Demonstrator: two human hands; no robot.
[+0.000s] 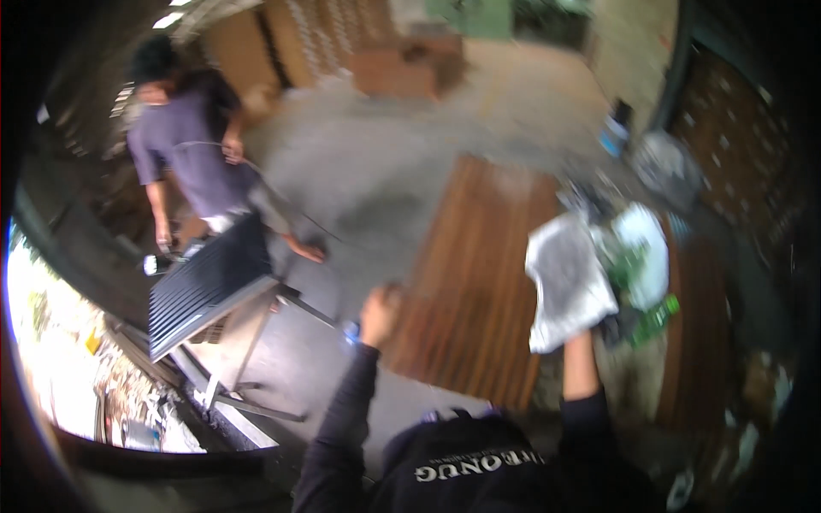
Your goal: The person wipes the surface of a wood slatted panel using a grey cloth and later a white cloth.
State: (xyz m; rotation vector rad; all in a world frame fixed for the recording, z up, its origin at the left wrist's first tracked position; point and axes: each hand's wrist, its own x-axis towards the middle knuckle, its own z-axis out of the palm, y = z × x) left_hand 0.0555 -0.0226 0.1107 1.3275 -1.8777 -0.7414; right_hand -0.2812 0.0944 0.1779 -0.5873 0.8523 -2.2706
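Silver sheet [569,267] lies at your right hand [578,340], over the right edge of the brown ribbed panel [475,282]. Your left hand [380,316] is at the panel's left edge. Open room: grey floor [342,154] extends beyond the panel's left edge, toward the black ribbed panel [214,278] on its metal-legged stand [231,363]. On your right side, room is tight: a clear bag [647,248] and a green bottle [657,320] sit just beside the sheet, with a second brown panel [697,333] past them.

Visibility: the sheet hides most of your right hand; you cannot tell its opening or its hold. Your left hand is blurred, its fingers seemingly curled; you cannot tell whether it grips or touches the panel. Motion blur softens most outlines, and the second panel fades into the dark rim.

Count: two of your hands, one silver sheet, two brown panels, one black panel, one green bottle, one blue-and-dark bottle [614,128], one grey bag [669,169] and one co-worker [192,145] behind the black panel.
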